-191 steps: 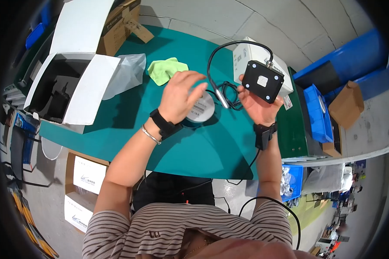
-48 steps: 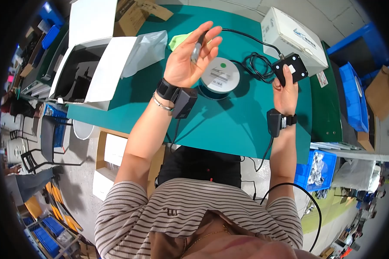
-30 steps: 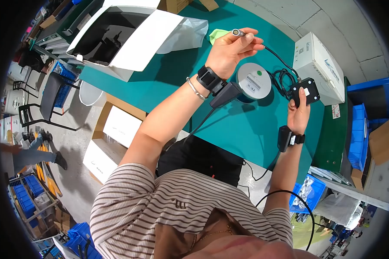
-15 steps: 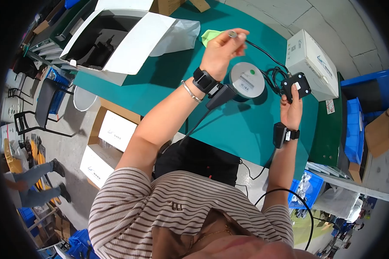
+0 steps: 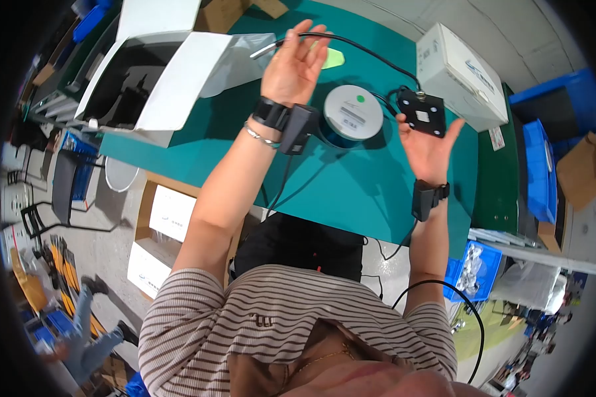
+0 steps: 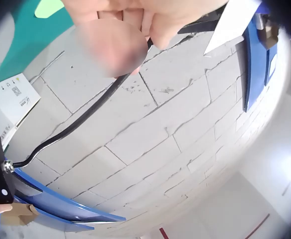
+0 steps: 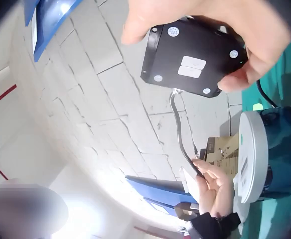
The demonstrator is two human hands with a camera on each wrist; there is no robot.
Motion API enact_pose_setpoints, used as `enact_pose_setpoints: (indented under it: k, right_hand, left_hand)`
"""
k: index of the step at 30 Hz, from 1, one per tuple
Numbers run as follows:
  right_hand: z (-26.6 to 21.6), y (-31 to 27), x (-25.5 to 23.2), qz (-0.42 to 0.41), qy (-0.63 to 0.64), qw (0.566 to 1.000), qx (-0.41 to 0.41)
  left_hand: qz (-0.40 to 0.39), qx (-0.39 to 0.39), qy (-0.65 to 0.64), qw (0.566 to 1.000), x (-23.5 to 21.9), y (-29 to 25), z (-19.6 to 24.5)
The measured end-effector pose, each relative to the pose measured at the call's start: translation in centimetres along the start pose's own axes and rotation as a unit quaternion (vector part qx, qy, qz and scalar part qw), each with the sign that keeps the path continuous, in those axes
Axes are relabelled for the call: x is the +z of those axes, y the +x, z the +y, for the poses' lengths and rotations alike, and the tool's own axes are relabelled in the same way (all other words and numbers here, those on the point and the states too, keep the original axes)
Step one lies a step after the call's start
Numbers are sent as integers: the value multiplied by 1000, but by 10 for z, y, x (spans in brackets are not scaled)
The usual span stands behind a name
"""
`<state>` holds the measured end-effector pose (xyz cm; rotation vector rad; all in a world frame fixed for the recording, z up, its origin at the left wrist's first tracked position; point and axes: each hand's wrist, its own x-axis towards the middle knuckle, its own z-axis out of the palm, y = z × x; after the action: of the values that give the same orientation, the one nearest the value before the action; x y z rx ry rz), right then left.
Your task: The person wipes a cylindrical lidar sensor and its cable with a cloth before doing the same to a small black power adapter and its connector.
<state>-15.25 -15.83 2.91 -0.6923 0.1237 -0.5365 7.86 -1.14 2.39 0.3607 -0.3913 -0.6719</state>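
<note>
My left hand [image 5: 290,74] is raised over the back of the table, palm toward the head camera. Thumb and fingers grip a black cable [image 5: 371,51] near its end, where a silver metal connector [image 5: 263,51] sticks out to the left. The cable arcs right to a flat black box [image 5: 422,116] with pale round feet and a white label. My right hand [image 5: 428,153] holds that box from beneath, thumb spread away; in the right wrist view a fingertip [image 7: 235,81] curls over its edge. Between the hands stands a teal cylinder with a pale grey top [image 5: 353,112].
An open white box with dark foam [image 5: 134,86] stands left, beside a clear plastic bag [image 5: 242,69]. A green cloth [image 5: 334,59] lies behind the cylinder. A closed white carton [image 5: 460,76] stands at the back right. Blue bins [image 5: 542,169] are farther right.
My left hand, bare of the connector 6.4 s ago, now grips the cable by it. Since half a second ago it has turned palm-up and the connector points left. My right thumb has lifted off the box.
</note>
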Motion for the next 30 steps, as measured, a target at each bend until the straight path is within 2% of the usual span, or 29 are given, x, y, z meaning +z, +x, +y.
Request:
enact_pose_setpoints:
  k: [1, 3, 5, 9, 10, 11, 15, 17, 18, 23, 26, 28, 29, 30]
  right_hand:
    - [1, 0, 1, -2, -10, 1000, 6]
    - [4, -3, 3, 9, -71, 997, -40]
    - [0, -4, -1, -13, -141, 985, -99]
    - [-4, -11, 15, 0, -187, 969, -164]
    - [-5, -13, 24, -9, -191, 966, -173]
    - [-6, -15, 29, -18, -196, 963, -182]
    - [-10, -16, 30, -66, -262, 944, -188]
    - [-7, -20, 30, -70, -224, 967, -100]
    - [-3, -22, 37, -34, -226, 970, -77]
    - [10, -24, 39, -17, -270, 960, -74]
    - [5, -27, 44, -3, -261, 963, -73]
    - [4, -27, 46, 4, -286, 952, -108]
    - [4, -28, 47, 5, -285, 952, -108]
    - [3, -29, 49, 3, -300, 946, -119]
  left_hand:
    - [-5, -8, -20, 1000, -2, 2, 0]
    - [-18, -18, -37, 999, -6, 4, 2]
    - [-53, -42, -74, 995, -14, 7, 4]
    - [-106, -85, -113, 984, -24, 11, 6]
    - [-41, -83, -93, 991, -10, 6, 9]
    - [-41, -85, -91, 991, -8, 3, 12]
    - [-78, -133, -132, 979, -7, 5, 14]
    - [-84, -151, -149, 974, -9, 3, 15]
    - [-83, -158, -160, 971, -9, 4, 14]
    - [-96, -183, -185, 961, -5, 3, 17]
    - [-130, -223, -149, 955, 9, -2, 22]
    - [-159, -271, 18, 949, 18, -8, 24]
    - [-159, -273, 19, 949, 21, -11, 23]
    - [-161, -283, 105, 940, 26, -14, 20]
